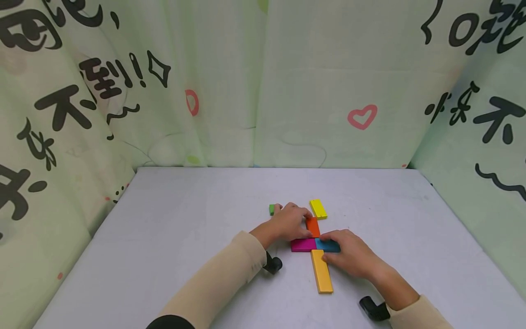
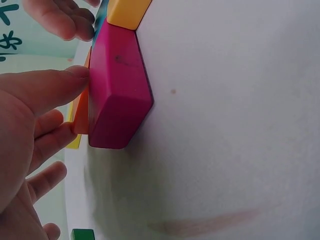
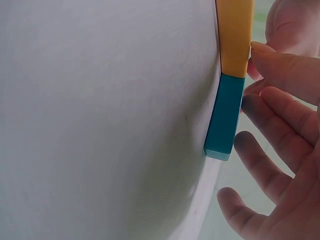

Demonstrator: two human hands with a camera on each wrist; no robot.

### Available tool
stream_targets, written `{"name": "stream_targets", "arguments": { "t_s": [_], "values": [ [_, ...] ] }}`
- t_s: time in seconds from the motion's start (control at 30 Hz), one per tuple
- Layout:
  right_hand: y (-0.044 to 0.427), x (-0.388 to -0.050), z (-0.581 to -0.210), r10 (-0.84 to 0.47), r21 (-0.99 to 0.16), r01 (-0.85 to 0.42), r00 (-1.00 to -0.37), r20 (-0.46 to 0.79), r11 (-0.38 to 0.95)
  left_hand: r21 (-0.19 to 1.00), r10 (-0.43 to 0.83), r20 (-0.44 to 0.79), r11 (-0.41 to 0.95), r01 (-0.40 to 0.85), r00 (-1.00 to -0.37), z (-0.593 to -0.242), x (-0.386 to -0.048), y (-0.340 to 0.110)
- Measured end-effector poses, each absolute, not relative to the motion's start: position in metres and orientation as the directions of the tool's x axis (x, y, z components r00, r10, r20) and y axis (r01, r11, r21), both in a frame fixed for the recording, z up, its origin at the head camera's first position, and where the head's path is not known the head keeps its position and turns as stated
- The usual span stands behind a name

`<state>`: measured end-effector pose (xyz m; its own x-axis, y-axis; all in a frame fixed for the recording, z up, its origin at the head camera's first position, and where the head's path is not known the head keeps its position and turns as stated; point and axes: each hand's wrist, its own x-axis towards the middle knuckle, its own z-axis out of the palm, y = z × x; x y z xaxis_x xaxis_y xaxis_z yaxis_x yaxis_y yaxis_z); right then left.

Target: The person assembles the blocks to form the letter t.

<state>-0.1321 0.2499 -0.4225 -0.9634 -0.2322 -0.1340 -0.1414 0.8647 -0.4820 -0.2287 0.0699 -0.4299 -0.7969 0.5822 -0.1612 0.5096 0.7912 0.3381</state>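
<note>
Near the table's middle, my left hand [image 1: 289, 221] holds a red-orange block [image 1: 312, 227] with thumb and index finger at its ends. A magenta block [image 1: 303, 245] lies just in front of that hand, end to end with a blue block [image 1: 330, 245]. My right hand [image 1: 353, 251] holds the blue block, the index finger at its far edge and the thumb at its near edge. That thumb also touches a long yellow-orange block [image 1: 322, 274], which extends toward me from where the magenta and blue blocks meet. In the right wrist view, the other right fingers [image 3: 257, 157] are spread loosely.
A bright yellow block [image 1: 318, 209] sits just beyond the red-orange one. Partly hidden behind the left hand is a green block [image 1: 271, 209]. The white tabletop [image 1: 185, 219] is bordered by printed curtains [image 1: 304, 82] at the back and sides.
</note>
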Motion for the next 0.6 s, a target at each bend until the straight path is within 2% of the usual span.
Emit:
{"name": "stream_targets", "arguments": {
  "t_s": [0.6],
  "values": [
    [0.2508,-0.1316,-0.4217,-0.244,-0.487,-0.155,-0.962,-0.123,0.86,0.331,0.583,-0.152,0.791,0.515,-0.798,-0.4275,-0.2261,0.0691]
  ]
}}
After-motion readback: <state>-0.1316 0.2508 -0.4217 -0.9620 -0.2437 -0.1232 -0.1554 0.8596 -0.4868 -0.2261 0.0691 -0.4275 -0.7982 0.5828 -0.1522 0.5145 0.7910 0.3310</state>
